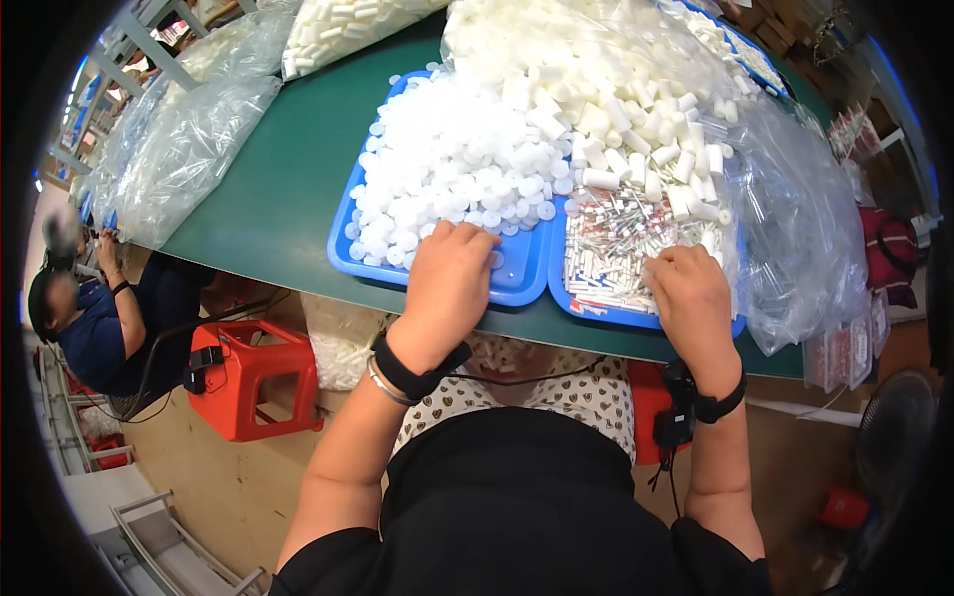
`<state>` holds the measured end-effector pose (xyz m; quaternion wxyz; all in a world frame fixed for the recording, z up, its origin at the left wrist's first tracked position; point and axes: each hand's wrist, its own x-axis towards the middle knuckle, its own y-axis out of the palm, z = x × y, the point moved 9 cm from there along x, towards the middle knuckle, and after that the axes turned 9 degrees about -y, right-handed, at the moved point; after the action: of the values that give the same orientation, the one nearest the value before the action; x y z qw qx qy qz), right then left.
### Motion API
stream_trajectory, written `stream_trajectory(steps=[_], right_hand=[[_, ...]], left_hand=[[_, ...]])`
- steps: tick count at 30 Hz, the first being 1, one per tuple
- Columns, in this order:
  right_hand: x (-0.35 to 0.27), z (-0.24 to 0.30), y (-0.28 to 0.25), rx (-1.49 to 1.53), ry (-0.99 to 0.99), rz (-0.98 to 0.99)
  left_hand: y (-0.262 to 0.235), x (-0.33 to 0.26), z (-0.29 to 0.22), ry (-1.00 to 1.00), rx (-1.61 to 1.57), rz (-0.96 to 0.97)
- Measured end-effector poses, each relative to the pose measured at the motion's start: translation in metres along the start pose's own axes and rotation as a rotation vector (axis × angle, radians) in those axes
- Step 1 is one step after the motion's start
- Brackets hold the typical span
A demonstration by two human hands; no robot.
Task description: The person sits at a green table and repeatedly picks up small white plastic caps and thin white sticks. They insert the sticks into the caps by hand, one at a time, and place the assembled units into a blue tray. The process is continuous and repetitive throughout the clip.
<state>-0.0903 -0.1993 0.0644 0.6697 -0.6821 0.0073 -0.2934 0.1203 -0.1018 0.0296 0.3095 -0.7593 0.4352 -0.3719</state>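
Note:
My left hand (449, 273) is over the near edge of a blue tray (517, 282) heaped with small white plastic discs (447, 159). Its fingers curl down at the edge of the heap, and a disc shows beside the fingertips; what they hold is hidden. To the right, my right hand (689, 290) rests at a second blue tray (616, 316), which holds many thin white-and-metal pins (608, 263). Those fingers are bent together among the pins, and I cannot make out what is between them. White foam-like cylinders (636, 139) spill over the far side of this tray.
The trays stand on a green table (268, 189). Clear plastic bags (795, 219) lie at the right, and another bag of cylinders (348, 30) is at the back. A red stool (260, 382) and a seated person (99, 308) are at the left. A fan (894, 422) stands at the right.

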Motion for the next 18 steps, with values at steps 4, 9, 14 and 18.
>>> stream_trajectory(steps=[4,9,14,18], right_hand=[[0.003,-0.003,0.008,-0.004,-0.014,0.062],[0.001,0.0,0.01,0.051,-0.002,-0.031],[-0.008,-0.003,0.011,0.06,0.062,-0.107],[-0.009,-0.003,0.01,0.102,0.064,-0.147]], left_hand=[[-0.002,0.011,-0.003,-0.008,-0.008,-0.009],[-0.027,0.04,-0.008,0.027,-0.089,-0.21],[-0.011,0.077,-0.026,0.067,0.022,-0.228],[0.011,0.108,-0.006,-0.032,0.13,-0.26]])
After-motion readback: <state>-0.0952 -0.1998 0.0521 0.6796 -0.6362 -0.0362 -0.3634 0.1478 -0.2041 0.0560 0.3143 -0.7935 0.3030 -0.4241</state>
